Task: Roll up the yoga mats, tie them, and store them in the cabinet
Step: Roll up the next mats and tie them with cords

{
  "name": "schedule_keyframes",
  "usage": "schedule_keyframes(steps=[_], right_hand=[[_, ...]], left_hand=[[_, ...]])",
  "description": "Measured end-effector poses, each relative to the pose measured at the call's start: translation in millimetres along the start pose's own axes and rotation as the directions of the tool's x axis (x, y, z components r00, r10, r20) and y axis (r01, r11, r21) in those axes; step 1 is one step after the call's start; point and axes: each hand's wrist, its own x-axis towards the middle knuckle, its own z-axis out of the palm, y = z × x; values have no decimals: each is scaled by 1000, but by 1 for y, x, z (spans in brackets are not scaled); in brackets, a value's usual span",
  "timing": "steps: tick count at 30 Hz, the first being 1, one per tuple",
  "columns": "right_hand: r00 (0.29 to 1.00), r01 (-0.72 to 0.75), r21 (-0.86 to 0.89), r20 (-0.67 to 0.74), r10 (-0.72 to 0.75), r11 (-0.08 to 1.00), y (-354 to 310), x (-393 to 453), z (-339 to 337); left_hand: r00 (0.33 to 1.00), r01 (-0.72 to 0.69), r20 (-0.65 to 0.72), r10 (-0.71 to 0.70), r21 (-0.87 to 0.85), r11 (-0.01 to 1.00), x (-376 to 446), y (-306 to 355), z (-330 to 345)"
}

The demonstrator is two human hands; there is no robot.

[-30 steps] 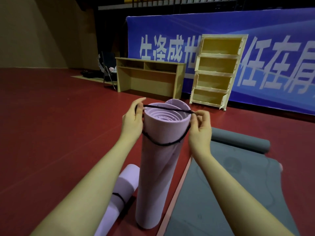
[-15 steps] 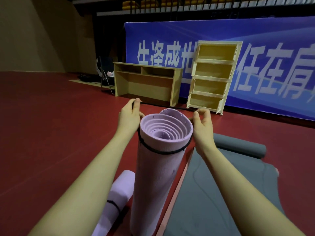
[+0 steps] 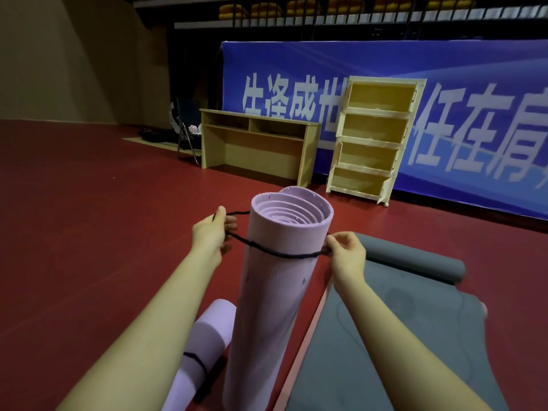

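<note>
A rolled lilac yoga mat (image 3: pixel 272 298) stands upright on the red floor in front of me. A black cord (image 3: pixel 278 254) loops around it a little below its top end. My left hand (image 3: pixel 212 232) grips the cord to the left of the roll. My right hand (image 3: pixel 345 252) pinches the cord at the roll's right side. A second rolled lilac mat (image 3: pixel 204 339) lies on the floor to the lower left, tied with a black cord. A grey mat (image 3: pixel 394 330) lies partly unrolled on the right. The pale open-fronted cabinet (image 3: pixel 375 137) stands against the blue banner.
A low wooden shelf unit (image 3: pixel 258 146) stands left of the cabinet. A folding chair (image 3: pixel 185 129) and dark bags sit further left by the wall. The blue banner (image 3: pixel 444 84) runs along the back. Red floor (image 3: pixel 89 232) spreads to the left.
The cord has slid down the roll from across its top end to a loop below the rim. Both hands have lowered and pulled outward with it.
</note>
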Motion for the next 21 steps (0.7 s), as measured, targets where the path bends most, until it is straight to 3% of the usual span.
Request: schedule_keyframes(steps=[6,12,14,17,21], right_hand=[[998,-59,-52,28,60,997,24,-14,-13],[943,-327,37,72,324,944,58,-29,-14],[902,-432,199,91,422,879,65,-28,-13],[817,-560,470,175,549,682,71,-20,-8],[754,-601,595,203,625,533,78,-10,-2]], left_hand=[[992,125,33,-125,1,992,-3,-35,-28],[910,409,153,-384,-199,890,-2,-63,-46],[899,437,156,-409,-301,847,-1,-68,-47],[906,423,138,-401,-359,832,6,-76,-48],[881,465,126,-456,-414,783,16,-89,-52]])
